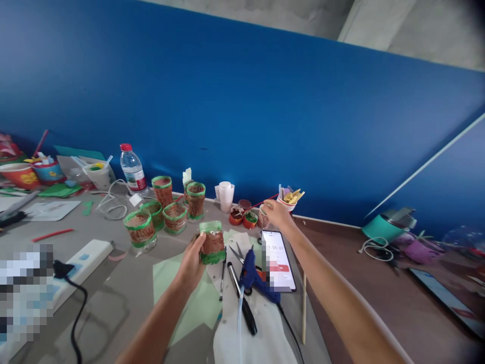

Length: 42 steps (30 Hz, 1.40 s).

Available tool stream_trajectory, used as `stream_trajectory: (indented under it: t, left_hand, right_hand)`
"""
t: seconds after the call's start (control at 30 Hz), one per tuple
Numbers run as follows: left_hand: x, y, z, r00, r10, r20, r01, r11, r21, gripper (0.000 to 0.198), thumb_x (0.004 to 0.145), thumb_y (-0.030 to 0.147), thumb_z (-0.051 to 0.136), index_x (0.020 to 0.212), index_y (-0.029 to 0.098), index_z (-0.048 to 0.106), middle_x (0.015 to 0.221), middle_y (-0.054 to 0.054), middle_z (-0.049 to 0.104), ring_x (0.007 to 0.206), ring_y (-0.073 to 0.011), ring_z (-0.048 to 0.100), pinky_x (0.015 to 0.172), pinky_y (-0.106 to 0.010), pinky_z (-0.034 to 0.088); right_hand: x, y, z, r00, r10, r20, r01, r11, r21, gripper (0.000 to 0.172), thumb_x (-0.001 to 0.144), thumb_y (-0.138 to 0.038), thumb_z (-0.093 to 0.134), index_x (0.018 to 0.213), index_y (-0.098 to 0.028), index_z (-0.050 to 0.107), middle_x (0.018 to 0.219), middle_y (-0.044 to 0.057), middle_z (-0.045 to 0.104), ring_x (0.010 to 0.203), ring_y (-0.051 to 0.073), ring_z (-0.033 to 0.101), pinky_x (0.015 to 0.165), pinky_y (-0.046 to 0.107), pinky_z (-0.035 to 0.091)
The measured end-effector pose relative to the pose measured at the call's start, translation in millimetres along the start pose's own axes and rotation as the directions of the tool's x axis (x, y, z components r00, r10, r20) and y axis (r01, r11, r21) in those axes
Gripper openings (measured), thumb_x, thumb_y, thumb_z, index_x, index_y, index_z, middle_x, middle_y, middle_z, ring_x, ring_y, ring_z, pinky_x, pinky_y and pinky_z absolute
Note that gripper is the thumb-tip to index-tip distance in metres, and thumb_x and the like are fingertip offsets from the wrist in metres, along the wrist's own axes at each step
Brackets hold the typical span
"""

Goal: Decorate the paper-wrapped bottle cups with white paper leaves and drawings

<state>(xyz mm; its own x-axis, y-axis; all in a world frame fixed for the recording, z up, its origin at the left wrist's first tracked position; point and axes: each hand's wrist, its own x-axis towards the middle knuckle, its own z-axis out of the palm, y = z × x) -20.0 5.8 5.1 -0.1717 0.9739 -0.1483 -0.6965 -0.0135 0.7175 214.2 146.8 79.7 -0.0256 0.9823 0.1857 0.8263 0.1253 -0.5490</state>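
My left hand (192, 260) is closed around a small clear cup (212, 243) with a brown painted middle and green bands at rim and base, held above the pale green paper. My right hand (279, 211) reaches far forward, its fingertips pinched just above a small paint cup (263, 217). Whatever sits in that pinch is hidden. A thin red stick (258, 203) slants by the fingertips; I cannot tell whether they grip it. Left of them are small cups of green paint (250, 219) and dark red paint (236, 215).
Several brown-and-green cups (140, 227) stand left, near a water bottle (133, 169). A blue glue gun (252, 273), scissors (238, 253), a black marker (242, 301) and a phone (282, 263) lie in front. At left is a power strip (91, 258); a blue partition (242, 101) rises behind.
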Motion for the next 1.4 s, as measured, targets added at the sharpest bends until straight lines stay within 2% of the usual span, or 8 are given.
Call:
stream_trajectory:
  t: [0.13,0.43,0.53,0.7,0.9,1.03,1.2,1.4]
  left_hand:
    - [0,1,0.6,1.000,-0.013,0.018,0.012,1.000,0.020,0.034,0.074,0.040,0.074,0.092,0.013,0.068,0.085,-0.008,0.075,0.074,-0.0205,0.071,0.067,-0.028,0.054]
    - [-1,0,2.3,1.000,0.005,-0.025,-0.004,1.000,0.027,0.036,0.072,0.041,0.074,0.094,0.013,0.067,0.093,-0.009,0.075,0.082,-0.0216,0.071,0.075,-0.030,0.053]
    - [-3,0,3.9,1.000,0.010,-0.026,-0.009,0.999,0.033,0.036,0.073,0.042,0.074,0.094,0.013,0.068,0.095,-0.009,0.075,0.084,-0.0221,0.071,0.078,-0.031,0.053]
    - [-7,3,9.2,1.000,0.016,-0.026,-0.015,0.999,0.042,0.037,0.072,0.044,0.074,0.091,0.012,0.068,0.092,-0.010,0.075,0.083,-0.0220,0.070,0.078,-0.031,0.053]
    - [-8,4,10.5,0.998,0.027,-0.059,-0.026,0.999,0.019,0.036,0.068,0.042,0.077,0.089,0.014,0.069,0.089,-0.007,0.075,0.082,-0.0207,0.070,0.073,-0.028,0.053]
    - [-8,3,10.0,0.999,0.007,-0.053,-0.006,1.000,0.019,0.035,0.069,0.042,0.077,0.088,0.013,0.069,0.089,-0.007,0.074,0.079,-0.0193,0.069,0.071,-0.027,0.053]
    - [-7,1,7.7,1.000,0.007,-0.024,-0.006,1.000,0.021,0.033,0.071,0.040,0.076,0.089,0.014,0.068,0.090,-0.007,0.074,0.081,-0.0196,0.069,0.072,-0.027,0.053]
    - [-7,0,7.3,1.000,0.008,-0.017,-0.007,0.999,0.033,0.032,0.073,0.040,0.074,0.089,0.013,0.068,0.085,-0.006,0.074,0.078,-0.0194,0.070,0.071,-0.027,0.052]
  right_hand:
    - [25,-1,-3,0.999,0.050,0.010,-0.048,0.988,-0.148,0.040,0.091,-0.036,0.047,0.121,-0.015,0.063,0.122,0.015,0.067,0.111,0.027,0.062,0.090,0.034,0.045]
    - [51,-1,10,0.981,0.168,0.095,-0.127,0.934,-0.335,0.040,0.091,-0.044,0.051,0.110,-0.013,0.067,0.116,0.022,0.067,0.114,0.035,0.060,0.091,0.043,0.045]
    - [59,2,14,0.973,0.210,0.093,-0.169,0.928,-0.333,0.041,0.093,-0.046,0.051,0.113,-0.013,0.065,0.119,0.020,0.064,0.114,0.033,0.059,0.092,0.044,0.046]
    - [72,8,20,0.960,0.264,0.093,-0.231,0.935,-0.268,0.033,0.093,-0.033,0.058,0.122,-0.017,0.056,0.123,0.009,0.059,0.103,0.022,0.061,0.086,0.043,0.053]
    - [74,15,25,0.960,0.272,0.067,-0.264,0.959,-0.102,0.031,0.093,-0.033,0.057,0.119,-0.018,0.058,0.122,0.009,0.059,0.103,0.022,0.061,0.086,0.041,0.053]
    - [66,18,28,0.981,0.192,-0.015,-0.192,0.981,0.033,0.031,0.093,-0.034,0.057,0.119,-0.018,0.058,0.122,0.008,0.059,0.102,0.022,0.062,0.085,0.042,0.054]
    - [52,8,29,0.977,0.030,-0.212,0.011,0.982,0.191,0.023,0.090,-0.025,0.053,0.108,-0.014,0.063,0.115,0.011,0.066,0.107,0.025,0.061,0.093,0.039,0.047]
    - [32,-12,37,0.916,-0.079,-0.394,0.218,0.922,0.321,0.016,0.080,-0.025,0.054,0.092,-0.018,0.060,0.091,0.008,0.069,0.077,0.022,0.065,0.075,0.035,0.049]
